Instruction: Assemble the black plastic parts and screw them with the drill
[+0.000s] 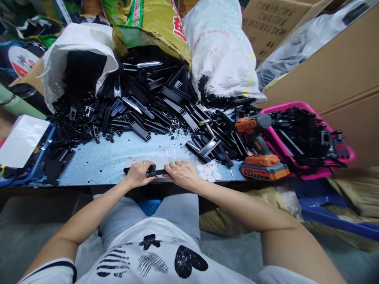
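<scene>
Both hands hold one long black plastic part (160, 172) level, just above the front edge of the table. My left hand (138, 174) is wrapped round its left portion, where a bulkier black piece shows by the thumb. The part's tip sticks out past that hand. At the other end, my right hand (182, 173) pinches it with the fingers closed. Beneath the hands lies a pale flat plate (161, 161). Several white round discs (209, 170) lie beside my right hand. Fingers cover much of the part, so its exact kind cannot be made out.
Loose black plastic parts (139, 128) spill from sacks across the table's back. An orange cordless drill (257, 152) stands right, next to a hammer (210, 130) and a screwdriver (226, 157). A pink basket (304, 104) of black parts is far right; a blue basket (41, 152) is left.
</scene>
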Action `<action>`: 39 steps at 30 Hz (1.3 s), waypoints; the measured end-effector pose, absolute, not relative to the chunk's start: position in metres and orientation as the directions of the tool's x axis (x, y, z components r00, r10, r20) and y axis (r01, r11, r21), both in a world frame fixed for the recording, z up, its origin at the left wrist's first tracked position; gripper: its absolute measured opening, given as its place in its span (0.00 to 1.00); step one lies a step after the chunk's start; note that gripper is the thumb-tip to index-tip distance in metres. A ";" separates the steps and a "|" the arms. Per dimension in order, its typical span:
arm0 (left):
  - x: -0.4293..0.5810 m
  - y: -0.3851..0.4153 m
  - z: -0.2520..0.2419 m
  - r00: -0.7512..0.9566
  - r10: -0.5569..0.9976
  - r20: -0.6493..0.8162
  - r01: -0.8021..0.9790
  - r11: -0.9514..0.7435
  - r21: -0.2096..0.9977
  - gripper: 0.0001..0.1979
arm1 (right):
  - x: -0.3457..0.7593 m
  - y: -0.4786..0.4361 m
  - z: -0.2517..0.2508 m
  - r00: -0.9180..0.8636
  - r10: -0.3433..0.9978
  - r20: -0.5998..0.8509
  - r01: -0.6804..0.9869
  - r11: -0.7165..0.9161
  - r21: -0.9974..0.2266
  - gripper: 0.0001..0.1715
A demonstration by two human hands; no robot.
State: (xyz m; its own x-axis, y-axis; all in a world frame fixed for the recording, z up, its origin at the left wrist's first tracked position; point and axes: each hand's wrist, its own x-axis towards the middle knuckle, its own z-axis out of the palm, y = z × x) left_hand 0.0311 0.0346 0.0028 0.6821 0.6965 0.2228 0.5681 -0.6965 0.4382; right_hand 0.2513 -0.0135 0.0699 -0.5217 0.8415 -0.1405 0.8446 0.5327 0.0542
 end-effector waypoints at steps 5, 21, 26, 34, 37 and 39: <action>0.032 0.033 0.002 0.629 0.731 0.266 0.584 -0.669 0.459 0.22 | 0.252 -0.006 0.073 -0.542 0.833 -0.114 0.829 0.552 0.090 0.19; -0.015 0.175 0.000 -0.067 0.995 0.075 0.898 0.027 0.440 0.09 | 0.281 0.050 0.009 -0.415 0.910 0.012 0.903 0.413 -0.116 0.19; -0.025 0.183 -0.007 -0.117 0.988 0.098 0.883 0.058 0.466 0.12 | 0.277 0.114 0.009 -0.094 0.995 0.032 0.988 0.098 -0.120 0.13; -0.033 0.155 0.001 -0.154 0.982 0.105 0.766 0.052 0.640 0.08 | 0.247 0.062 0.015 -0.230 0.971 0.065 0.528 0.180 -0.830 0.13; -0.030 0.111 0.004 -0.208 0.978 -0.031 0.447 0.123 0.886 0.12 | 0.238 0.035 0.014 -0.206 0.978 0.043 0.421 0.128 -0.898 0.14; -0.027 0.077 0.005 -0.195 0.958 -0.211 0.045 0.224 0.974 0.15 | 0.235 0.026 0.013 -0.157 0.985 0.077 0.455 0.142 -0.879 0.13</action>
State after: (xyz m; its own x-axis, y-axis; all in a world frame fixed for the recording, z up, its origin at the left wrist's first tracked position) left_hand -0.0274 0.0771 0.0055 -0.1945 0.9578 -0.2114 0.0453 0.2241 0.9735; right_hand 0.2351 0.0262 0.0129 -0.1573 0.9845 0.0773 0.4549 0.1417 -0.8792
